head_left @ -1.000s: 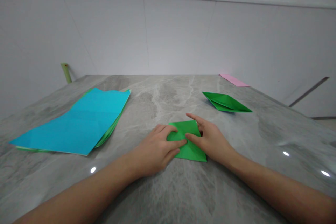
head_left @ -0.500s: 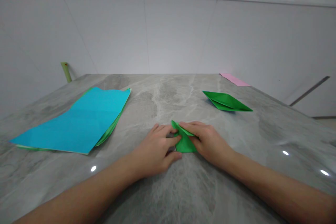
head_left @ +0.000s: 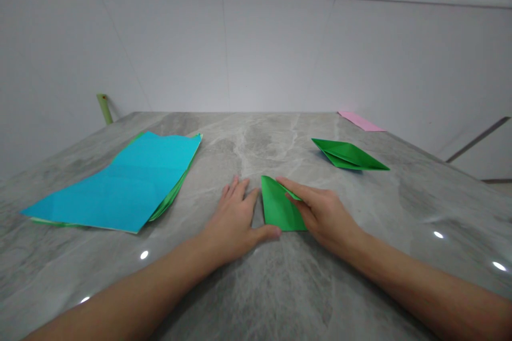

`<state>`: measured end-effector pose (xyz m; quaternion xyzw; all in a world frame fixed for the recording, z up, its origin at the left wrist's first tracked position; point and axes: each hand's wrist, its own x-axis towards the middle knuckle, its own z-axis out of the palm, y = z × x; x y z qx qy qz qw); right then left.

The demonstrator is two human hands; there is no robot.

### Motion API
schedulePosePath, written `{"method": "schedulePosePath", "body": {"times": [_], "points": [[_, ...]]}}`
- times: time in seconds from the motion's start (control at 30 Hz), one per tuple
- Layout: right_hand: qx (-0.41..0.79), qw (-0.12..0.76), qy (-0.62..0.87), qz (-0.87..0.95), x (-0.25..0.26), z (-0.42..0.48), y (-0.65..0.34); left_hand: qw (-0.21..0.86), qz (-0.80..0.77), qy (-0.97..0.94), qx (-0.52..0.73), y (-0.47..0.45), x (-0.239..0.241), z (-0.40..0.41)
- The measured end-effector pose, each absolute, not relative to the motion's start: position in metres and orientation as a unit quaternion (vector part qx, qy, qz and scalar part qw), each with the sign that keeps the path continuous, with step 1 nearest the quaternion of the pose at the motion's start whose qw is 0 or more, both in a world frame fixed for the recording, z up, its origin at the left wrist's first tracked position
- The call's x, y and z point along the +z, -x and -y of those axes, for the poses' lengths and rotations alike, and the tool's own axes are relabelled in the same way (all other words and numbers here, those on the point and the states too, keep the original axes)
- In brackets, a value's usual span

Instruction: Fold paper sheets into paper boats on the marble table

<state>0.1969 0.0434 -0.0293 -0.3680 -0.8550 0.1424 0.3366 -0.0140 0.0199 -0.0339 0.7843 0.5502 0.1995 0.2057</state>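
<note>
A small folded green paper (head_left: 279,208) lies on the grey marble table (head_left: 256,287) between my hands. My right hand (head_left: 320,210) rests on its right side, fingers stretched flat along the upper fold and pressing it down. My left hand (head_left: 236,218) lies flat on the table just left of the paper, fingers spread, thumb touching the paper's lower left corner.
A stack of sheets with a blue sheet (head_left: 124,181) on top lies at the left. A folded green paper boat shape (head_left: 348,154) sits at the right rear, a pink sheet (head_left: 362,121) by the far wall. A green strip (head_left: 104,108) leans at the far left corner.
The green paper has been folded over from a wider square into a narrower triangular shape. My left hand slid off it to the table; my right hand now presses the fold flat.
</note>
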Motion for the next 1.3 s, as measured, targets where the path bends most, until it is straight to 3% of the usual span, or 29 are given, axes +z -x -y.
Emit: {"method": "schedulePosePath", "body": {"times": [0.07, 0.17, 0.23, 0.33, 0.5, 0.77, 1.0, 1.2, 1.3], "points": [[0.138, 0.369, 0.382, 0.836, -0.025, -0.042, -0.198, 0.277, -0.509, -0.768, 0.272, 0.012, -0.033, -0.021], [0.110, 0.404, 0.397, 0.817, -0.023, -0.041, -0.200, 0.493, -0.409, -0.662, 0.390, 0.005, -0.030, -0.021], [0.088, 0.411, 0.389, 0.820, -0.024, -0.041, -0.199, 0.627, -0.354, -0.560, 0.410, -0.002, -0.030, -0.020], [0.060, 0.396, 0.343, 0.849, -0.027, -0.039, -0.197, 0.714, -0.339, -0.455, 0.410, -0.008, -0.028, -0.019], [-0.003, 0.325, 0.232, 0.917, -0.029, -0.036, -0.190, 0.730, -0.348, -0.382, 0.448, -0.011, -0.024, -0.019], [-0.043, 0.260, 0.235, 0.935, -0.034, -0.035, -0.185, 0.761, -0.299, -0.340, 0.465, -0.006, -0.026, -0.021], [0.091, 0.232, 0.238, 0.939, -0.019, -0.026, -0.185, 0.756, -0.283, -0.390, 0.443, -0.005, -0.027, -0.018], [0.210, 0.376, 0.336, 0.838, -0.017, -0.033, -0.192, 0.712, -0.329, -0.413, 0.464, -0.004, -0.028, -0.020], [0.294, 0.363, 0.381, 0.798, -0.017, -0.038, -0.191, 0.691, -0.339, -0.437, 0.465, -0.004, -0.028, -0.019]]}}
